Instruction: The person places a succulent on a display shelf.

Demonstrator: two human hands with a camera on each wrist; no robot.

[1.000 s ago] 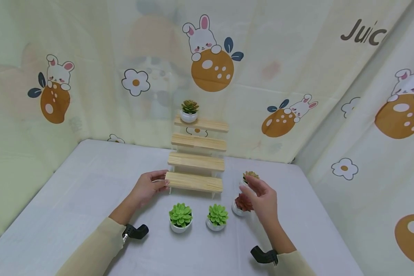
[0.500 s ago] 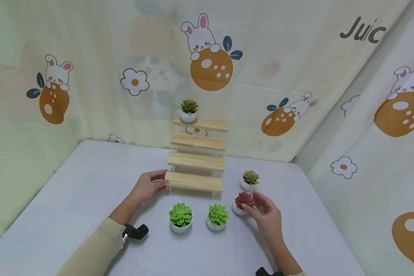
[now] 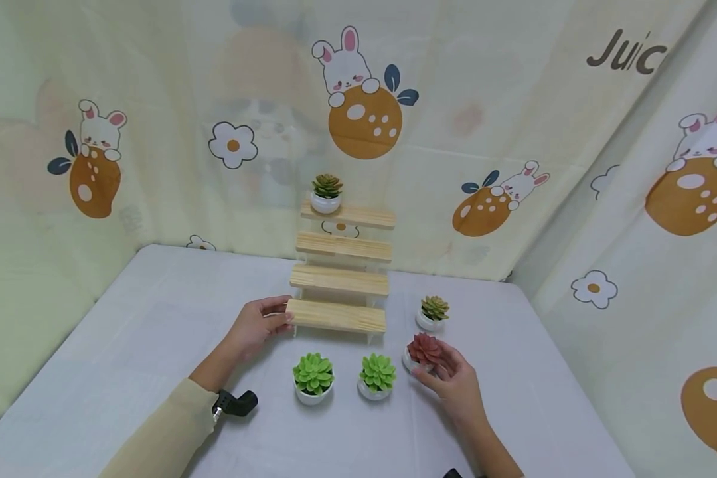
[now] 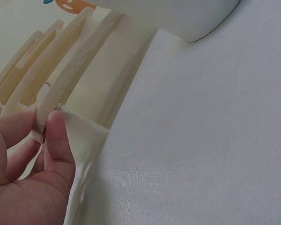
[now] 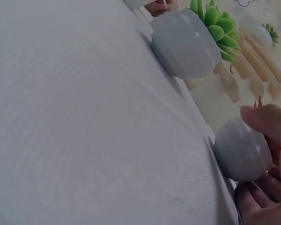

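A four-step wooden shelf [image 3: 340, 279] stands at the back of the table, with one olive succulent [image 3: 326, 192] on its top step. My left hand [image 3: 263, 322] pinches the left end of the lowest step [image 4: 61, 93] between thumb [image 4: 56, 136] and fingers. My right hand [image 3: 445, 372] curls round the white pot of a red succulent [image 3: 424, 350]. The right wrist view shows this pot [image 5: 241, 150] standing on the cloth, the thumb [image 5: 267, 121] above it and the fingers [image 5: 257, 197] below.
Two green succulents [image 3: 313, 377] [image 3: 377, 375] in white pots stand in front of the shelf, and an olive one [image 3: 433, 312] sits behind the red one. A white cloth [image 3: 125, 345] covers the table. Patterned curtains [image 3: 155, 133] close in the back and both sides.
My right hand came down and toward me from beside the olive succulent and closed round the red succulent's pot. The left hand stayed on the lowest step.
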